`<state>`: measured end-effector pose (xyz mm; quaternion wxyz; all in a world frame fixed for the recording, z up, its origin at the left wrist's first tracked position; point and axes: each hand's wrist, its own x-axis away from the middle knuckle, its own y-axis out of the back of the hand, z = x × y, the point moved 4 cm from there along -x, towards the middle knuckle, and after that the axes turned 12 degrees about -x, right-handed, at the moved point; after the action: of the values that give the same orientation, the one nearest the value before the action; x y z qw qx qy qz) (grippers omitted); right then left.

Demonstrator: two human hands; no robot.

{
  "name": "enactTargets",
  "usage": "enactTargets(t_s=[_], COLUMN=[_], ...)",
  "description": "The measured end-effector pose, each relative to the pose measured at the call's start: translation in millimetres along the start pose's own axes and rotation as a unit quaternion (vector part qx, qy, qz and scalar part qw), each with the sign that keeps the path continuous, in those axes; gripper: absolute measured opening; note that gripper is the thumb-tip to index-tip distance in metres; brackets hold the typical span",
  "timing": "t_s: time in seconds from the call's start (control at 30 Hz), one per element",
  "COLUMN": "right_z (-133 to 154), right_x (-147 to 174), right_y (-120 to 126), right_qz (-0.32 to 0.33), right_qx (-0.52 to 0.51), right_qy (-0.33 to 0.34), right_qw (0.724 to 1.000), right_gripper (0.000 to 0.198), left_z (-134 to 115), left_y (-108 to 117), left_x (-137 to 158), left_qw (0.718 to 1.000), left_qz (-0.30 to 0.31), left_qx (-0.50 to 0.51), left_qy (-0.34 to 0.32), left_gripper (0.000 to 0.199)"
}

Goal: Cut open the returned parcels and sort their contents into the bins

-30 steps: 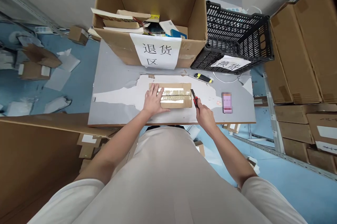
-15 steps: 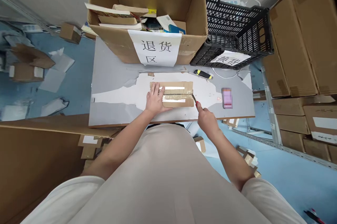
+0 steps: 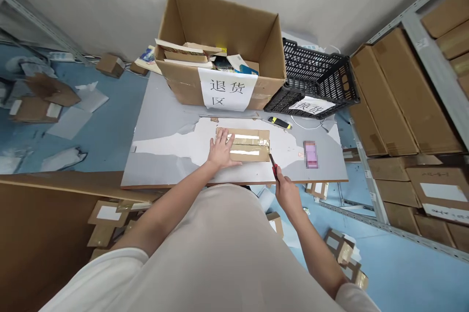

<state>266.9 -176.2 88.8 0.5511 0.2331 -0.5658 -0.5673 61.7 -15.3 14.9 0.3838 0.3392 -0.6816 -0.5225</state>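
A flat cardboard box (image 3: 252,148) lies on the table, with clear tape along its middle seam and white strips on both flaps. My left hand (image 3: 221,149) rests flat on the box's left end, fingers spread. In my right hand (image 3: 287,192) is a utility knife (image 3: 274,167) with a red and black handle, gripped in closed fingers. Its tip is at the box's right edge, near the lower corner; whether it touches I cannot tell. A second utility knife (image 3: 280,122), black and yellow, lies behind the box.
On the table (image 3: 157,170), a large carton (image 3: 183,87) of books stands at the back beside a black plastic crate (image 3: 315,82). A phone-like pink object (image 3: 311,154) lies to the right. Shelving with stacked cartons (image 3: 395,92) borders the right side.
The knife in my right hand has moved down from the taped seam toward the box's lower right corner. My left hand stays on the box. The camera view has tilted up.
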Motion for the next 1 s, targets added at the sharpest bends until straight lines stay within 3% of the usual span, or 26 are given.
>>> enactTargets(t_s=[0.07, 0.13, 0.23, 0.3, 0.4, 0.47, 0.57, 0.67, 0.73, 0.8, 0.87, 1.0], right_z=[-15, -30, -36, -28, -13, -4, 11, 32, 45, 54, 57, 45], right_x=[0, -6, -29, -50, -83, -105, -137, -162, -170, -171, -167, -142], right_y=[0, -6, -35, -58, -75, -73, -56, -39, -33, -32, -33, -35], right_qz=[-0.071, -0.133, -0.155, -0.14, -0.145, -0.155, -0.141, -0.095, -0.069, -0.058, -0.055, -0.066], right_qx=[-0.114, -0.279, -0.543, -0.654, -0.72, -0.728, -0.722, -0.688, -0.654, -0.636, -0.635, -0.642], right_qy=[-0.002, -0.026, -0.072, -0.089, -0.097, -0.081, -0.03, 0.021, 0.035, 0.034, 0.028, 0.006], right_qw=[0.991, 0.951, 0.822, 0.738, 0.672, 0.663, 0.676, 0.719, 0.753, 0.769, 0.77, 0.764], right_gripper=[0.055, 0.06, 0.065, 0.062, 0.058, 0.055, 0.047, 0.04, 0.037, 0.036, 0.036, 0.037], left_z=[4, 13, 39, 58, 78, 85, 85, 71, 58, 47, 42, 50], left_y=[3, 6, 9, 5, -4, -9, -22, -39, -51, -57, -58, -47], left_x=[-1, -5, -21, -33, -40, -30, 5, 47, 68, 79, 83, 67], left_qw=[1.0, 0.998, 0.981, 0.957, 0.93, 0.923, 0.908, 0.872, 0.836, 0.816, 0.821, 0.871], left_qz=[-0.017, -0.049, -0.104, -0.097, -0.069, -0.081, -0.108, -0.117, -0.09, -0.062, -0.052, -0.043], left_qx=[0.019, 0.05, 0.152, 0.254, 0.341, 0.352, 0.37, 0.431, 0.495, 0.527, 0.516, 0.422], left_qy=[-0.006, 0.004, 0.067, 0.102, 0.118, 0.137, 0.167, 0.199, 0.218, 0.228, 0.238, 0.247], left_gripper=[0.11, 0.099, 0.072, 0.055, 0.039, 0.033, 0.029, 0.028, 0.032, 0.034, 0.033, 0.041])
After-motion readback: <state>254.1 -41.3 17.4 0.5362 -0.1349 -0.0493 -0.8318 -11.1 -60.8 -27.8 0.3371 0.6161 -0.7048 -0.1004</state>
